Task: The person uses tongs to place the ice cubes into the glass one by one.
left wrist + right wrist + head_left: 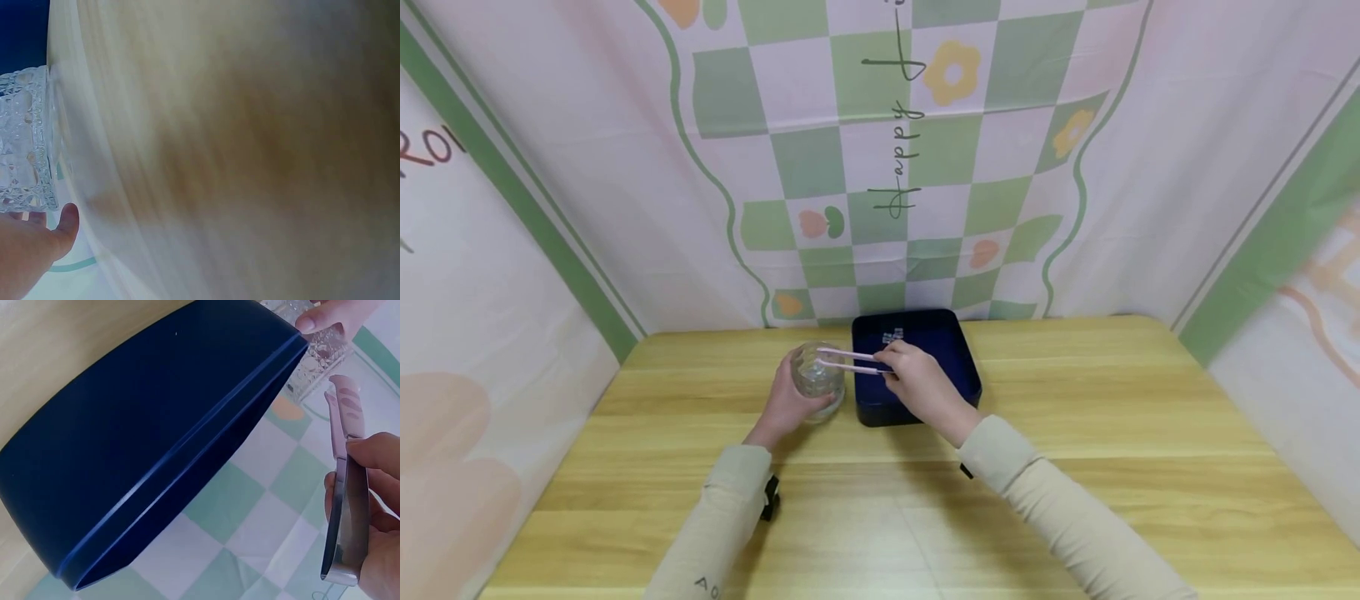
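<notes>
My left hand (pixel 792 398) holds a clear cut-glass cup (pixel 820 379) on the wooden table, thumb on the near side. The left wrist view shows the same patterned glass (pixel 24 137) at its left edge. In my right hand (pixel 925 387) is a pair of metal tongs (pixel 356 519) with pink tips, gripped between thumb and fingers. The pink tips (pixel 850 367) point left and overlap the cup's mouth in the head view, spread slightly apart. Below my right hand stands a dark blue square box (pixel 958 350), just right of the cup.
Several small clear pieces (pixel 892 336) lie in the back left of the box. The light wooden table (pixel 1075 400) extends on both sides. A checkered cloth backdrop (pixel 880 167) hangs right behind the table's far edge, with cloth at the sides too.
</notes>
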`<state>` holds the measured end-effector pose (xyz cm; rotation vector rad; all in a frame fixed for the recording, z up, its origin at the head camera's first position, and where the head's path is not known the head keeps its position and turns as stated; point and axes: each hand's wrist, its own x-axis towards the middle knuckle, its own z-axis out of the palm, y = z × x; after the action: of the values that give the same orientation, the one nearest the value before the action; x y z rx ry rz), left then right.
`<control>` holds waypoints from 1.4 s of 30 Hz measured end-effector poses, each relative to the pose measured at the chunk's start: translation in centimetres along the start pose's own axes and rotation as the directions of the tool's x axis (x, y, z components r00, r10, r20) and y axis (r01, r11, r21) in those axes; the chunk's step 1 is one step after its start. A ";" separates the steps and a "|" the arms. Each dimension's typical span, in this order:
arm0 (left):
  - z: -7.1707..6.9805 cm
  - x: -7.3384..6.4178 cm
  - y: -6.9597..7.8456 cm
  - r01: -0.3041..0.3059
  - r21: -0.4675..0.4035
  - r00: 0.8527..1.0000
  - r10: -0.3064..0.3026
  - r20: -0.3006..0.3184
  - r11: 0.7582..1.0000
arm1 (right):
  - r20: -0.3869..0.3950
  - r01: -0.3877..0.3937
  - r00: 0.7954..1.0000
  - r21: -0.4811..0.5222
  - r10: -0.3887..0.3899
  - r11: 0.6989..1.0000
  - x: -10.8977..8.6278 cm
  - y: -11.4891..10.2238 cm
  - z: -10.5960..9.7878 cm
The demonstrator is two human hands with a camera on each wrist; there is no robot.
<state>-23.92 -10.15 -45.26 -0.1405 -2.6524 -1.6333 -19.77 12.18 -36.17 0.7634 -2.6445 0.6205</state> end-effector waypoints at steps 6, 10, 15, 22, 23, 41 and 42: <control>-0.1 -0.1 0.1 0.002 -0.007 1.000 -0.002 0.007 1.000 | 0.025 -0.016 1.000 -0.035 0.017 0.999 0.0 0.1 0.5; -0.1 -0.1 0.2 0.007 -0.001 1.000 -0.007 0.010 1.000 | 0.017 -0.007 1.000 -0.025 0.007 1.000 0.0 0.2 0.6; -0.1 -0.1 0.2 -0.004 0.004 1.000 0.004 0.005 1.000 | -0.003 0.018 1.000 -0.028 -0.018 0.999 -0.1 0.6 0.8; -0.1 -0.1 0.1 -0.011 -0.002 1.000 0.011 -0.004 1.000 | 0.007 -0.031 1.000 -0.009 0.031 0.999 0.0 0.6 0.8; -0.1 0.0 0.1 -0.012 0.000 1.000 0.012 -0.004 1.000 | 0.007 -0.035 0.999 -0.010 0.035 0.999 -0.1 0.6 0.8; 0.0 -0.1 0.3 -0.009 0.021 1.000 0.010 -0.017 1.000 | -0.097 -0.124 0.988 -0.015 0.122 0.992 0.4 3.9 0.3; 0.0 -0.1 0.3 -0.008 0.020 1.000 0.008 -0.016 1.000 | -0.099 -0.136 0.986 -0.026 0.133 0.990 0.4 4.2 0.3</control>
<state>-23.77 -10.09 -45.01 -0.1372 -2.6525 -1.5979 -22.52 15.08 -37.65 0.5341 -2.6252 0.6305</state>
